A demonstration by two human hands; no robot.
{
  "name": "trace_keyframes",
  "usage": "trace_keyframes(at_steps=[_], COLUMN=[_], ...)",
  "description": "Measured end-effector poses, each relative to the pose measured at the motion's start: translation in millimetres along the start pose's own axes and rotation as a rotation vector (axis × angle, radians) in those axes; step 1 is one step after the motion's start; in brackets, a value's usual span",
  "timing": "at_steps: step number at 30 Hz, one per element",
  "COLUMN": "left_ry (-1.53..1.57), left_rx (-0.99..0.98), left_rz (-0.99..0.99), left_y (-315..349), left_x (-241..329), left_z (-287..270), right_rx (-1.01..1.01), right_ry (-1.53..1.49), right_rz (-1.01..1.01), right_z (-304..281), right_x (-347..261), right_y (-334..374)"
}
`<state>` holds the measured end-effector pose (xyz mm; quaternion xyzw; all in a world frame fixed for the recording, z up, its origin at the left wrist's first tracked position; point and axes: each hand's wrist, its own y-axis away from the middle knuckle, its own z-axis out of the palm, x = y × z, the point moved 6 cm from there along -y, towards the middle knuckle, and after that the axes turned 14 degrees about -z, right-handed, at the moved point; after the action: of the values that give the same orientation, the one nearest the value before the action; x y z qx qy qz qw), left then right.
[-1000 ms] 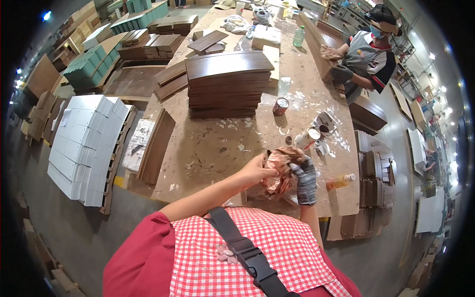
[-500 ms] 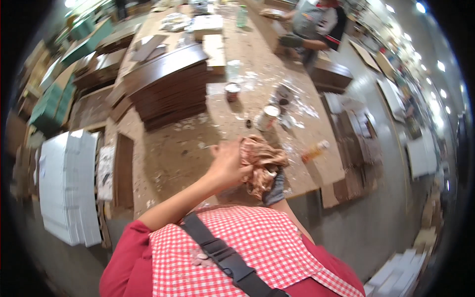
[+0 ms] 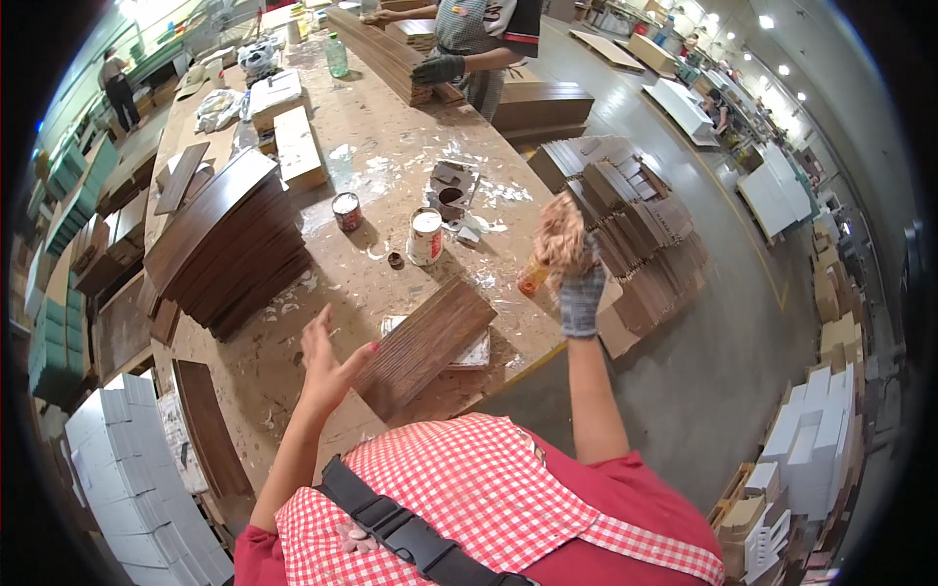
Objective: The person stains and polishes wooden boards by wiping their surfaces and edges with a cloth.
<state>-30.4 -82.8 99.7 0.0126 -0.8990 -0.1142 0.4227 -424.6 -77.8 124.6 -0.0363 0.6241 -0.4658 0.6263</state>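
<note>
Setting: I stand at the near edge of a long, glue-spattered tabletop (image 3: 391, 156) in a wood workshop, looking down over my red top and checked apron.
Right hand: my gloved right hand (image 3: 580, 293) is raised above the tabletop's right edge, its fingers (image 3: 586, 262) clamped around a crumpled brownish rag (image 3: 561, 232); bunched that tightly, the rag looks gripped for wiping.
Left hand: my bare left hand (image 3: 328, 363) hovers with fingers (image 3: 319, 322) spread apart, holding nothing, just beside the near corner of a dark wood-grain panel (image 3: 426, 344).
Panel: it lies flat and askew on a pale sheet at the tabletop's near edge, face up, probably so its surface can be reached; the rag is up and to its right, well apart from it.
Supplies: a white can (image 3: 425, 236) and a small open tin (image 3: 346, 210) stand beyond the panel, within arm's reach, with an orange bottle (image 3: 532, 277) near my raised hand.
Stock: a tall stack of dark panels (image 3: 230, 249) sits to the left, and more lie fanned on a lower pile (image 3: 635, 220) to the right.
Background: another person's gloved hand (image 3: 438, 68) rests on boards at the far end.
</note>
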Motion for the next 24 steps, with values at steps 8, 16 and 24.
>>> trace_keyframes(at_steps=[8,16,24], left_ry=[0.132,0.212,0.165], left_rx=[0.030,0.136,0.202], left_rz=[-0.123,-0.155,-0.219], left_y=[-1,0,3], left_x=[-58,-76,-100], left_z=[29,20,21], right_rx=[-0.482,-0.746,-0.750], right_ry=[1.139,1.462,1.149], right_rz=[-0.194,0.045,-0.366], right_z=[-21,-3,-30], right_x=[68,57,79], right_y=[-20,-32,-30])
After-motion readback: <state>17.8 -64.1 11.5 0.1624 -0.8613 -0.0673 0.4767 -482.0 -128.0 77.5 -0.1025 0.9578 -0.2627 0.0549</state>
